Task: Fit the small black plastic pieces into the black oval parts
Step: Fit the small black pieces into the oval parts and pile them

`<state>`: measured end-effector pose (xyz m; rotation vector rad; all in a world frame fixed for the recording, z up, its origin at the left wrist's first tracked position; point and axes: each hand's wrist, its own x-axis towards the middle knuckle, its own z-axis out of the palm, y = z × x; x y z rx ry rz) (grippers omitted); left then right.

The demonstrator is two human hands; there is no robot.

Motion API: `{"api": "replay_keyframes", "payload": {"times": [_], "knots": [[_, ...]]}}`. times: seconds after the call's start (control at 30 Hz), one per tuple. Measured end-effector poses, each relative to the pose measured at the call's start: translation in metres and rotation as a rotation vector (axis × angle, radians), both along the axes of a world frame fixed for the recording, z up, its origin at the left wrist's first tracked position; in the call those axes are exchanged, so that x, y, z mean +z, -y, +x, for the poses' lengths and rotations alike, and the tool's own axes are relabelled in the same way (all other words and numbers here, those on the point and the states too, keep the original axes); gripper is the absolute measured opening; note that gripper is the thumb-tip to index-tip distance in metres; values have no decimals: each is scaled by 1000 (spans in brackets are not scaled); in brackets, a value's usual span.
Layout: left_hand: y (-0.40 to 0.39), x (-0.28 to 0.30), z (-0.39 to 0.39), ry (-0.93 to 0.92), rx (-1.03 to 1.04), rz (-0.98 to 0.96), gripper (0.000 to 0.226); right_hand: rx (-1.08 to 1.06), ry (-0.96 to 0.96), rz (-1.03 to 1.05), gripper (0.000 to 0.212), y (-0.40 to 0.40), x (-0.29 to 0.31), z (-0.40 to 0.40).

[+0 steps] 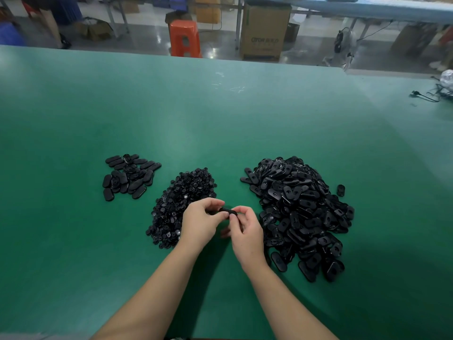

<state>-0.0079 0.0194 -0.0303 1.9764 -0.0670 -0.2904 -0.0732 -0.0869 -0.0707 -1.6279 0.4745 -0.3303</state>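
A black oval part [228, 212] is held above the green table [220, 114] between both hands. My left hand [199, 223] pinches its left end and my right hand [246, 229] pinches its right end. Whether a small piece sits in it is hidden by my fingers. A heap of small black plastic pieces [182, 202] lies just behind my left hand. A large pile of black oval parts [299, 212] lies to the right of my right hand. A smaller flat group of oval parts [128, 176] lies at the left.
One stray oval part [340, 190] lies right of the big pile. Black cables [431, 94] rest at the table's far right edge. Beyond the table stand an orange stool [185, 38] and a cardboard box [263, 33].
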Motion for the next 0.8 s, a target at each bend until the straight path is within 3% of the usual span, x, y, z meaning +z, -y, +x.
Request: {"api": "replay_keyframes", "payload": {"times": [0.8], "knots": [[-6, 3, -4, -47, -91, -39, 12, -7, -46, -149, 28, -4, 0, 2]]}}
